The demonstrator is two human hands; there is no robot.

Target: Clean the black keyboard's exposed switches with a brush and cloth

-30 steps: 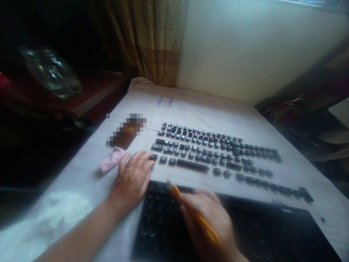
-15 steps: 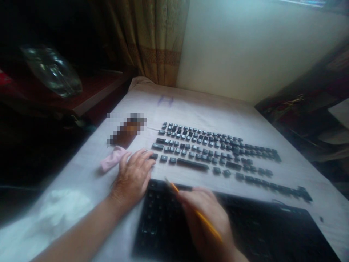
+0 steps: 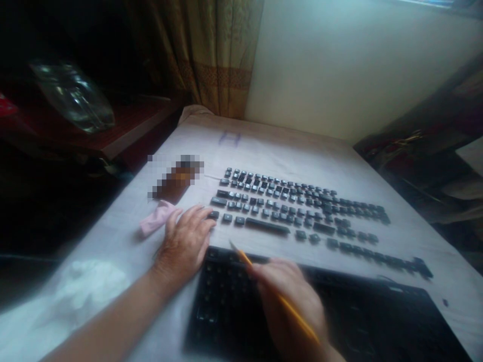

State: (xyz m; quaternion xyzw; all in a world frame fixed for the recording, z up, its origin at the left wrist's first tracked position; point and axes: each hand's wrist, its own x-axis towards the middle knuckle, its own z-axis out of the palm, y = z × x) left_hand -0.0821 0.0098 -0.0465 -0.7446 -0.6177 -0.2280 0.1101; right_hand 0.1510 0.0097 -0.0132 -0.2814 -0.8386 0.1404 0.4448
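Observation:
My right hand (image 3: 289,299) is closed round a thin yellow stick (image 3: 264,281), like a small brush or pencil, with its tip over the top left of a black keyboard frame (image 3: 377,322) that has its keys taken off. My left hand (image 3: 185,241) lies flat on the white table cover (image 3: 287,151), fingers spread, just left of the frame. Its fingertips touch the leftmost key of the loose black keycaps (image 3: 298,208), which lie in rows beyond the frame.
A pink cloth (image 3: 154,221) lies left of my left hand, with a blurred brown object (image 3: 175,181) behind it. A white crumpled cloth (image 3: 88,286) sits at the near left edge. A curtain (image 3: 211,55) and wall stand behind; dark furniture flanks the table.
The stick in my right hand has shifted slightly, its tip moving a little up and left over the frame. My left hand has stayed in place.

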